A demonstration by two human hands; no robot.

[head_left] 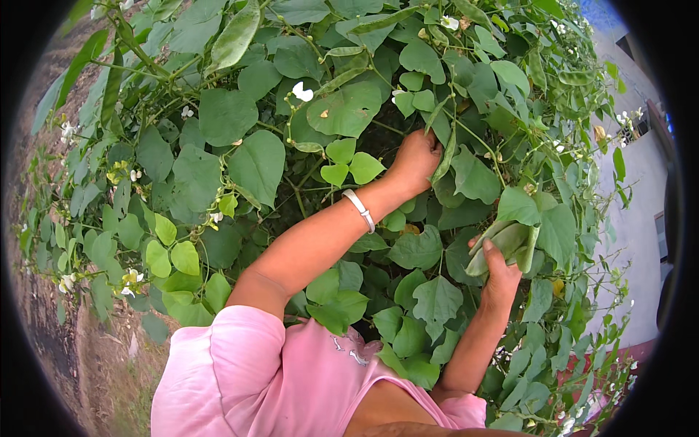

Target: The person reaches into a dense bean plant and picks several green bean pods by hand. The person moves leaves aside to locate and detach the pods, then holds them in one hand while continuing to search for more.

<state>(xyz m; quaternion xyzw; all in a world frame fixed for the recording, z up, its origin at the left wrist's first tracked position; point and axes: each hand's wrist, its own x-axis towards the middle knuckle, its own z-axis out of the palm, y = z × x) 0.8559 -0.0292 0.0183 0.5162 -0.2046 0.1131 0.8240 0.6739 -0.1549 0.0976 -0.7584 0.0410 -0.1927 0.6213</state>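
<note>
1. Left arm: it runs from 7 o'clock up to 2 o'clock, elbow bent, with a pale bracelet [359, 210] at the wrist near the centre of the dial.
2. Left hand [415, 162]: located at 2 o'clock, back of the hand toward the viewer, fingers curled inward among the leaves. A green hanging pod [445, 156] lies just beside the fingers, on their 3 o'clock side. The fingertips are largely hidden; whether they are clamped on the pod or its stem cannot be told.
3. Right arm: it rises from 5 o'clock, the forearm slanting toward 1 o'clock.
4. Right hand [502, 280]: located at 4 o'clock, thumb pointing upward across the near face of its load. The grip is clamped.
5. Contents held: the right hand carries a bunch of flat green pods [508, 239], overlapping and fanned out just past 3 o'clock, beside broad leaves.
6. Surroundings: leafy vines [237, 120] fill most of the view. A large pod [237, 36] hangs at 11 o'clock. A grey wall [630, 240] stands at 3 o'clock; brown ground [109, 364] shows at 8 o'clock.
</note>
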